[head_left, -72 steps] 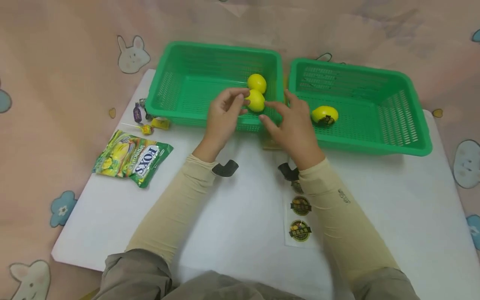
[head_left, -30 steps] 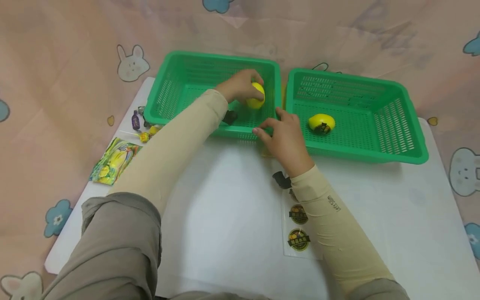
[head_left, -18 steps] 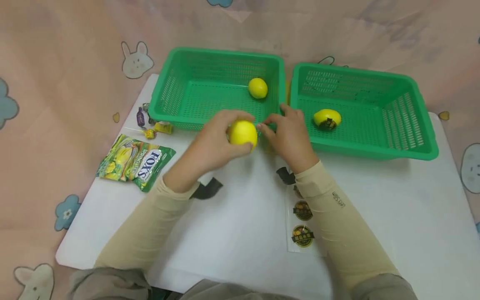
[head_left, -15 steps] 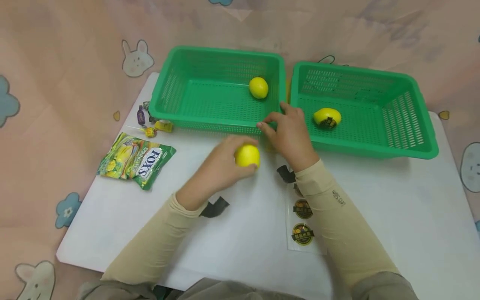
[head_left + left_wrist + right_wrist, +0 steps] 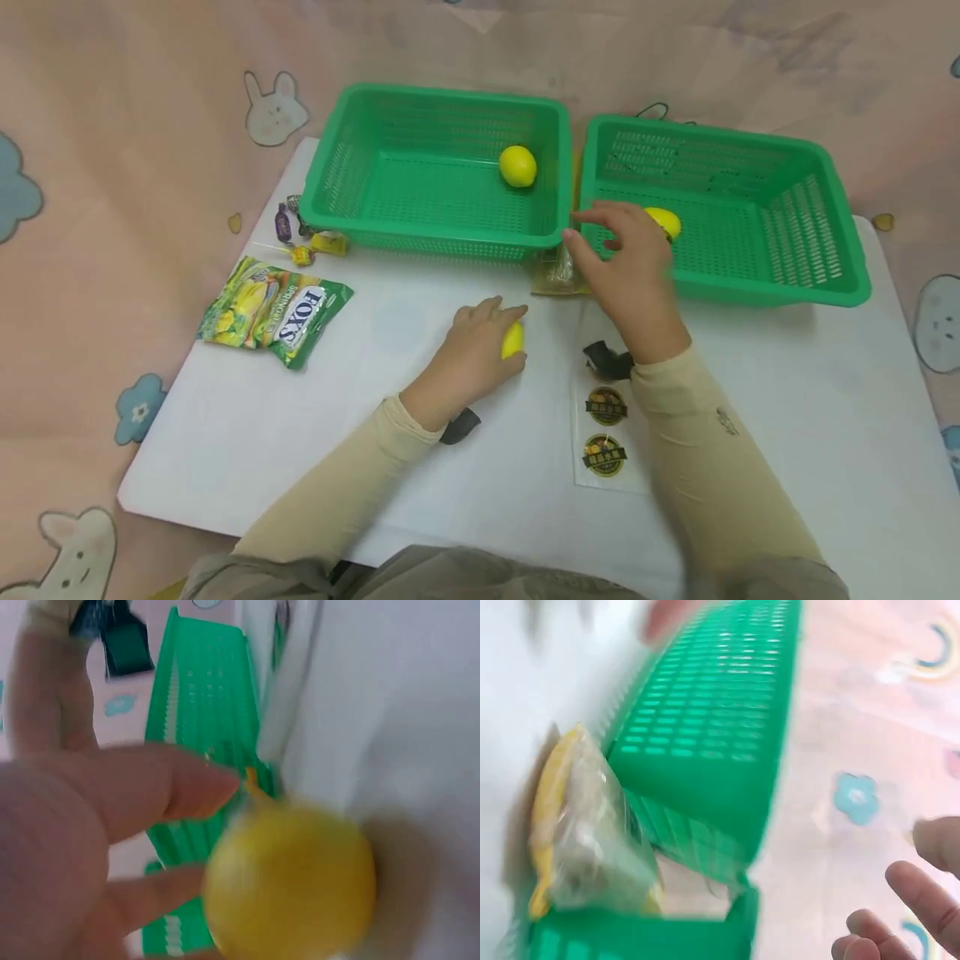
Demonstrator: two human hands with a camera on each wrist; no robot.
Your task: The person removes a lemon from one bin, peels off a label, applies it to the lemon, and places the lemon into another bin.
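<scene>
On the white table, a yellow lemon [image 5: 513, 340] sits between the thumb and spread fingers of my left hand [image 5: 465, 367]. The left wrist view shows a thumb or finger tip just off the lemon [image 5: 292, 885], which is blurred there. My right hand [image 5: 633, 275] hovers over the near left corner of the right green basket [image 5: 757, 287], its fingers loosely bent around nothing. It partly covers a lemon [image 5: 664, 222] inside that basket. Another lemon [image 5: 517, 167] lies at the right end of the left green basket [image 5: 435, 237].
A Fox's candy bag [image 5: 273, 312] and several small sweets [image 5: 302, 255] lie at left. A clear packet with yellow edges [image 5: 553, 277] is wedged between the baskets. A sheet of round stickers [image 5: 604, 454] lies near the right forearm.
My left hand lifted one lemon out of the left basket and brought it down to the table, its fingers now spreading. My right hand moved from between the baskets rightward.
</scene>
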